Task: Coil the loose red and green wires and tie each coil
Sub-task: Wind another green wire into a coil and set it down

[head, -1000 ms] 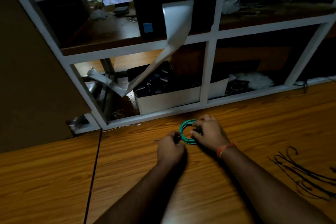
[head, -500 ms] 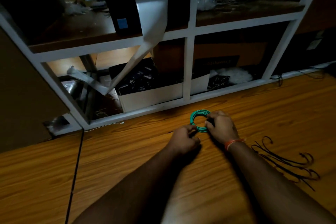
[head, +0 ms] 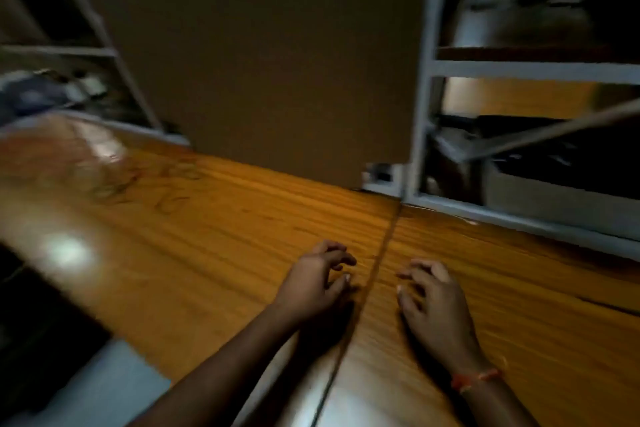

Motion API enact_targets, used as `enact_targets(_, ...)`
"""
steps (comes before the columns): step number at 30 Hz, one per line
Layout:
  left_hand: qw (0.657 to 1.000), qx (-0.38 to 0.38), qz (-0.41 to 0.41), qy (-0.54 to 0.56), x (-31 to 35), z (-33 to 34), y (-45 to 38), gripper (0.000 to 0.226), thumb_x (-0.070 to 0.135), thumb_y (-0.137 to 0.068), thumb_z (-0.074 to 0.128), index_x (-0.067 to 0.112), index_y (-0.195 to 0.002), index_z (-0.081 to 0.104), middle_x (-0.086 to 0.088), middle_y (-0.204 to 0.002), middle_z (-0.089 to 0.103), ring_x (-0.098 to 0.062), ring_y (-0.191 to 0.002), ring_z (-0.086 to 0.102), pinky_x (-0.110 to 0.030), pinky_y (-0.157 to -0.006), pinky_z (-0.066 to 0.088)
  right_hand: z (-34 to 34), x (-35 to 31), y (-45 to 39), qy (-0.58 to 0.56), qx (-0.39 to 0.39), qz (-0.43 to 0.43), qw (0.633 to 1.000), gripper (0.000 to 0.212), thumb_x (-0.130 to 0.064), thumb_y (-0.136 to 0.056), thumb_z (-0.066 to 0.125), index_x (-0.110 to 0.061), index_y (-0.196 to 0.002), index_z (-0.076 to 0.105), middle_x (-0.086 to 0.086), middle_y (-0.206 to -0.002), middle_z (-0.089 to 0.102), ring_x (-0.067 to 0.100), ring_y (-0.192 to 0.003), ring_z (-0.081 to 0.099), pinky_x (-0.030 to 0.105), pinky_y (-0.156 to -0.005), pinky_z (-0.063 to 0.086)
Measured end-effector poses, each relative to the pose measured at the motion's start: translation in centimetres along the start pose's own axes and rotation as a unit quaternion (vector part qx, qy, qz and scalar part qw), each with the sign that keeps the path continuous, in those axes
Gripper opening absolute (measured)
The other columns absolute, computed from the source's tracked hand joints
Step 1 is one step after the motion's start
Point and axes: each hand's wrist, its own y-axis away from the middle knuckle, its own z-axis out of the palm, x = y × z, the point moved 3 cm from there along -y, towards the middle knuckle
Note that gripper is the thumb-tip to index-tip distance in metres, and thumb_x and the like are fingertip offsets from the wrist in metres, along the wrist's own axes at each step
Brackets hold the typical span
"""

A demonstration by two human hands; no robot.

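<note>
The view is blurred by motion. My left hand [head: 317, 279] hovers over the wooden table [head: 207, 225] just left of the dark seam [head: 381, 253], fingers loosely curled and empty. My right hand [head: 431, 302] is just right of the seam, fingers spread and loosely bent, also holding nothing. The green coil is not in view. Faint thin reddish loops of wire [head: 138, 180] lie on the table at the far left, too blurred to make out clearly.
A large brown cardboard panel [head: 263, 55] stands at the back of the table. A white metal shelf frame [head: 420, 114] with dark boxes stands at the right, another frame [head: 104, 45] at the left. The table's near edge drops off at lower left.
The view has swung to the left. Both hands have let go of the green coil, which has left the view, and now hover empty on either side of the table seam.
</note>
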Motion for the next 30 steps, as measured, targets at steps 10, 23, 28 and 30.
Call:
enact_targets(10, 0.966, 0.197, -0.165, 0.031, -22.2, -16.1, 14.0, 0.021, 0.025, -0.094, 0.067, 0.03, -0.113, 0.074, 0.011, -0.134, 0.056, 0.002, -0.1, 0.066, -0.015, -0.076, 0.053, 20.6, -18.8, -4.3, -0.056, -0.16, -0.141, 0.975, 0.021, -0.015, -0.085, 0.074, -0.026, -0.103, 0.074, -0.006, -0.119, 0.053, 0.011, -0.114, 0.054, 0.005, -0.091, 0.039)
enact_targets(23, 0.958, 0.215, -0.189, 0.008, -40.9, -31.7, 11.8, 0.022, 0.016, -0.092, 0.068, 0.025, -0.112, 0.074, 0.004, -0.128, 0.056, -0.008, -0.097, 0.066, -0.028, -0.091, 0.053, 38.4, -35.4, -9.0, -0.065, -0.207, -0.138, 0.966, 0.017, -0.016, -0.09, 0.07, -0.027, -0.103, 0.074, -0.015, -0.113, 0.05, -0.004, -0.108, 0.052, -0.001, -0.084, 0.038)
enact_targets(28, 0.944, 0.258, -0.204, 0.031, -44.3, -34.4, 11.5, 0.022, 0.014, -0.092, 0.068, 0.027, -0.108, 0.074, 0.002, -0.125, 0.058, -0.006, -0.095, 0.067, -0.022, -0.087, 0.053, 41.4, -37.8, -10.7, -0.082, -0.213, -0.157, 0.961, 0.02, -0.017, -0.086, 0.074, -0.033, -0.097, 0.072, -0.016, -0.111, 0.052, -0.002, -0.108, 0.055, 0.004, -0.088, 0.039)
enact_targets(30, 0.939, 0.268, -0.211, 0.045, -45.2, -34.8, 11.7, 0.021, 0.013, -0.092, 0.068, 0.028, -0.106, 0.074, 0.002, -0.125, 0.058, -0.004, -0.097, 0.067, -0.011, -0.083, 0.049, 41.9, -38.9, -11.8, -0.093, -0.208, -0.17, 0.959, 0.023, -0.015, -0.084, 0.075, -0.035, -0.095, 0.072, -0.018, -0.11, 0.053, -0.004, -0.105, 0.057, 0.006, -0.088, 0.043)
